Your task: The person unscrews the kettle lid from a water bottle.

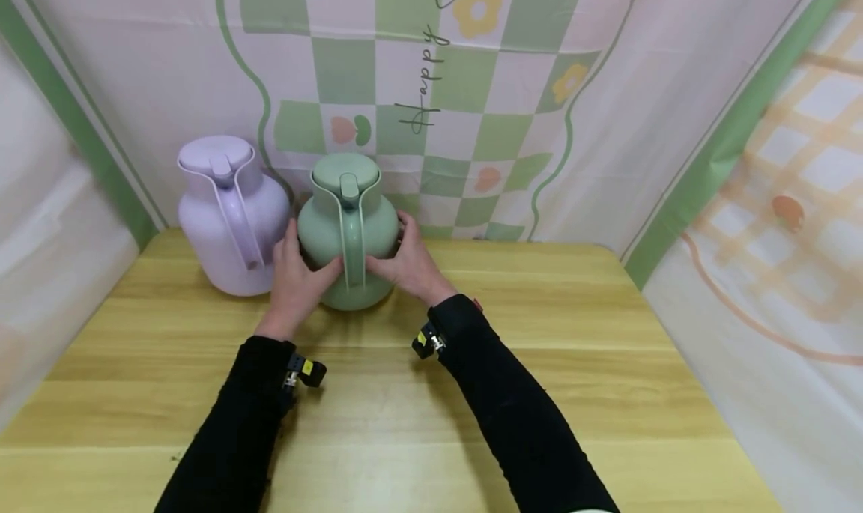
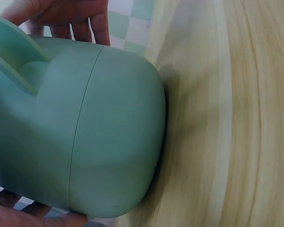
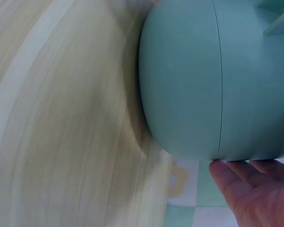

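Observation:
A green vacuum jug [image 1: 352, 294] with a lid and handle stands upright on the table, its handle facing me. My left hand [image 1: 294, 284] holds its left side, and my right hand [image 1: 413, 264] holds the right side. Both thumbs lie toward the handle, while the other fingers reach round the body and are partly hidden behind it. In the left wrist view, the left fingers [image 2: 35, 208] lie against the jug's wall. Fingertips of the right hand [image 3: 260, 189] touch the jug in the right wrist view. Close by on the left is a lilac jug [image 1: 214, 255] of the same shape.
The wooden table [image 1: 539, 363] extends toward me and to the right of the jugs. Behind it hangs a green-and-white checked curtain [image 1: 344, 71]. More patterned cloth [image 1: 802, 198] hangs on the right side.

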`<action>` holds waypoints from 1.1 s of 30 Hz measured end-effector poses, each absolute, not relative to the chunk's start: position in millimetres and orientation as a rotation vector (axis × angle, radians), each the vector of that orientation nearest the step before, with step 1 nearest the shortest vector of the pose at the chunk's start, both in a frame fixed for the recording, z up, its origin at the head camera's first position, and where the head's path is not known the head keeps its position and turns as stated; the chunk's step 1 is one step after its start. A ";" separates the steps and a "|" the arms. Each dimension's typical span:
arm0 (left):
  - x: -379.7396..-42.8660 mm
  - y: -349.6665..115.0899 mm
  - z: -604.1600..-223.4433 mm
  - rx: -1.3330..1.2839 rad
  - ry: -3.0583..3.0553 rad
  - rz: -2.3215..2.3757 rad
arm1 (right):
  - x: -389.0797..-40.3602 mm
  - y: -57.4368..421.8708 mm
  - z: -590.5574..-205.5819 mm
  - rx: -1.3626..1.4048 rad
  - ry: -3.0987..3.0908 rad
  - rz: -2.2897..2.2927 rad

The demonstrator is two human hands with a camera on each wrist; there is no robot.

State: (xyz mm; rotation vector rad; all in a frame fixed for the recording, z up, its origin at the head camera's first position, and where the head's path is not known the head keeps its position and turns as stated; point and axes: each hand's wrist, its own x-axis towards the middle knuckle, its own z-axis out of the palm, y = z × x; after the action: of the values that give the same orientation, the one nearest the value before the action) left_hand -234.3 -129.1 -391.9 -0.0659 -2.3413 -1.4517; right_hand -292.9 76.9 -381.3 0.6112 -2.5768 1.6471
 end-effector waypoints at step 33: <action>-203.8 -116.6 -384.1 -0.216 -2.328 -1.567 | -258.3 101.7 -379.0 0.662 -2.602 1.563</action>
State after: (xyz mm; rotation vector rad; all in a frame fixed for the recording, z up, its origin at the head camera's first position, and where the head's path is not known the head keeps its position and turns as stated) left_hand -203.8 -116.6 -384.1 -0.2157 -2.3277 -1.5667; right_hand -258.3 101.7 -379.0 0.6621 -2.6025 1.5627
